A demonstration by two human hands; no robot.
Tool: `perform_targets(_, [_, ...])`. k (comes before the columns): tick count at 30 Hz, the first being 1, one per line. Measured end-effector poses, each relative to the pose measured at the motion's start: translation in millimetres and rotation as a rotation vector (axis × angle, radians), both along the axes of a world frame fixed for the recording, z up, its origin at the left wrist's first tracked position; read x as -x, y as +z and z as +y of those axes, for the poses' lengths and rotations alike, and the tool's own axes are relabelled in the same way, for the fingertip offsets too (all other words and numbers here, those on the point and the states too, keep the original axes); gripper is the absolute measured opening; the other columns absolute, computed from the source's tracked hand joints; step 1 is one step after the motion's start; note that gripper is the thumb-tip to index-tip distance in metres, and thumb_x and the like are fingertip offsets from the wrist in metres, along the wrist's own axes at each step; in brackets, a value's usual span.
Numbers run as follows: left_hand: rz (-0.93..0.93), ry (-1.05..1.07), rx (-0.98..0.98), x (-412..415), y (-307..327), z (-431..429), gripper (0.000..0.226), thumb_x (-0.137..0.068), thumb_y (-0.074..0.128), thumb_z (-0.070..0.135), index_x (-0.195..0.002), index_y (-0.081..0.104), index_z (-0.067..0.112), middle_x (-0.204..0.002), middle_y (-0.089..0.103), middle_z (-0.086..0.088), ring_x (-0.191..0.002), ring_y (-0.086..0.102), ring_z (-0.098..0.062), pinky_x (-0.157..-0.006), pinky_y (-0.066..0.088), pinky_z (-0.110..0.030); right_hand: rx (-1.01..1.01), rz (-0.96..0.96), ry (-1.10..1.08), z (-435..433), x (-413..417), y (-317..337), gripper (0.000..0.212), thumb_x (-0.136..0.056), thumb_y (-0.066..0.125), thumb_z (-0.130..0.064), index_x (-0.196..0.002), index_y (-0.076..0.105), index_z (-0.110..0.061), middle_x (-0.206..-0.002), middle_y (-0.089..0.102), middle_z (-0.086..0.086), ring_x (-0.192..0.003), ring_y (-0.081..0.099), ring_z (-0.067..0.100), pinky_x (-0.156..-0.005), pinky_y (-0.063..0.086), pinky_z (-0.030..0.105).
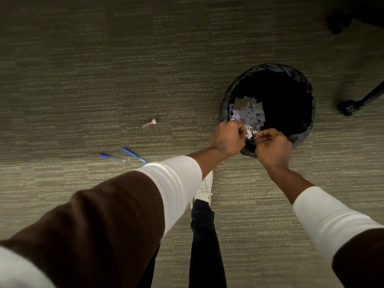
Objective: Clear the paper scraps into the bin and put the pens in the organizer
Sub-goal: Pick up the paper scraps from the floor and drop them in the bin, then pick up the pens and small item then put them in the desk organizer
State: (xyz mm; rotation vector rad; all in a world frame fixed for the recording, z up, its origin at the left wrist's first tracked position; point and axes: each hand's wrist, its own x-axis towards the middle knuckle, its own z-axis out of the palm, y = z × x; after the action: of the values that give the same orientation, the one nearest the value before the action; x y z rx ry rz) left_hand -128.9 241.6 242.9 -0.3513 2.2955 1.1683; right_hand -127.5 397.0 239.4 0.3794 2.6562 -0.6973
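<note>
Grey-green, faintly striped carpet floor [83, 80] throughout. Far left of the action: two blue ballpoint pens lying flat on the carpet, near each other but apart — the left blue pen [112, 157] angled slightly down to the right, the right blue pen [134, 155] slanting more steeply. Just above and right of them, well apart: a small pale cap-like piece [150, 123], too small to identify.

Centre: a brown sleeve with white cuff [166, 188] leading to the left hand [226, 140], fingers curled together over the near rim of the bin, pinching what looks like white paper scrap [249, 133]; exact grip partly hidden. Below the forearm: a white lace-up shoe [204, 190] and dark trouser leg [204, 242].

Right of centre: the right hand [272, 147], fingers likewise bunched at the rim, tips almost meeting those of the left; whether clamped on paper, impossible to tell. Beyond both hands: a round waste bin lined with a black plastic bag [234, 86], a heap of crumpled white paper scraps [248, 114] inside on its left side.

Far right: a black chair leg with a caster wheel [349, 107] on the carpet, another dark caster [336, 24] in the top corner.
</note>
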Motion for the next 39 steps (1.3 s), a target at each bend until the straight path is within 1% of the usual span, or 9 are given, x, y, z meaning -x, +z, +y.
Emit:
perform_targets(7, [-0.126, 0.042, 0.055, -36, -12, -56, 0.019, -0.094, 0.06, 0.013, -0.096, 0.079, 0.012, -0.103, 0.08, -0.011, -0.1, 0.075, -0.033, -0.089, 0.062, -0.044, 0.079, -0.087, 0.099, -47, -18, -6, 0.012, -0.09, 0.066, -0.009, -0.092, 0.077, -0.014, -0.085, 0.081, 0.006, -0.082, 0.077, 0.029, -0.084, 0.061, 0.04])
perform_targets(10, [-0.186, 0.055, 0.081, -59, -19, -90, 0.018, -0.094, 0.062, 0.014, -0.098, 0.079, 0.012, -0.106, 0.08, -0.01, -0.101, 0.076, -0.03, -0.091, 0.062, -0.044, 0.074, -0.103, 0.177, -69, -25, -10, 0.013, -0.089, 0.066, -0.009, -0.093, 0.078, -0.015, -0.087, 0.081, 0.003, -0.081, 0.077, 0.027, -0.082, 0.058, 0.032])
perform_targets(15, [-0.237, 0.126, 0.173, -101, -33, -152, 0.016, -0.095, 0.063, 0.018, -0.097, 0.078, 0.015, -0.102, 0.081, -0.009, -0.096, 0.076, -0.03, -0.089, 0.063, -0.044, 0.098, -0.204, 0.308, -108, -37, -21, 0.012, -0.087, 0.069, -0.011, -0.082, 0.074, -0.02, -0.085, 0.08, -0.002, -0.078, 0.074, 0.019, -0.08, 0.063, 0.04])
perform_targets(18, [-0.27, 0.162, 0.223, -127, -42, -186, 0.017, -0.093, 0.063, 0.019, -0.096, 0.078, 0.013, -0.1, 0.081, -0.011, -0.097, 0.076, -0.033, -0.087, 0.063, -0.045, 0.122, -0.337, 0.309, -132, -40, -32, 0.008, -0.09, 0.073, -0.016, -0.083, 0.074, -0.019, -0.087, 0.08, 0.002, -0.081, 0.077, 0.025, -0.081, 0.065, 0.049])
perform_targets(23, [-0.314, 0.21, 0.239, -158, -59, -229, 0.016, -0.094, 0.065, 0.024, -0.099, 0.076, 0.015, -0.104, 0.079, -0.011, -0.1, 0.074, -0.033, -0.088, 0.062, -0.045, 0.103, -0.585, 0.407, -179, -47, -53, 0.006, -0.09, 0.073, -0.017, -0.084, 0.076, -0.02, -0.082, 0.079, 0.003, -0.074, 0.079, 0.025, -0.077, 0.067, 0.049])
perform_targets(27, [-0.33, 0.209, 0.26, -171, -79, -255, 0.018, -0.094, 0.064, 0.026, -0.099, 0.076, 0.014, -0.103, 0.078, -0.014, -0.099, 0.074, -0.036, -0.086, 0.062, -0.047, 0.065, -0.63, 0.537, -216, -60, -73, 0.007, -0.089, 0.072, -0.016, -0.084, 0.076, -0.02, -0.092, 0.08, 0.004, -0.084, 0.078, 0.029, -0.084, 0.065, 0.051])
perform_targets(30, [-0.329, 0.161, 0.32, -174, -100, -276, 0.022, -0.095, 0.058, 0.027, -0.102, 0.074, 0.013, -0.108, 0.076, -0.016, -0.102, 0.073, -0.04, -0.085, 0.062, -0.046, 0.018, -0.619, 0.651, -245, -74, -93, 0.013, -0.089, 0.067, -0.014, -0.083, 0.075, -0.022, -0.094, 0.08, 0.003, -0.091, 0.077, 0.029, -0.088, 0.064, 0.045])
perform_targets(33, [-0.312, 0.139, 0.398, -169, -127, -298, 0.024, -0.093, 0.057, 0.025, -0.104, 0.073, 0.011, -0.11, 0.074, -0.02, -0.103, 0.072, -0.043, -0.081, 0.059, -0.045, -0.017, -0.585, 0.753, -272, -91, -123, 0.01, -0.089, 0.068, -0.022, -0.092, 0.078, -0.022, -0.108, 0.08, 0.002, -0.102, 0.074, 0.027, -0.093, 0.061, 0.038])
perform_targets(39, [-0.186, 0.042, 0.543, -140, -198, -343, 0.026, -0.096, 0.055, 0.025, -0.114, 0.067, 0.01, -0.116, 0.071, -0.021, -0.107, 0.07, -0.043, -0.085, 0.058, -0.046, -0.003, -0.607, 0.866, -326, -118, -202, 0.011, -0.084, 0.076, -0.022, -0.095, 0.076, -0.023, -0.109, 0.078, -0.001, -0.103, 0.073, 0.024, -0.094, 0.06, 0.037])
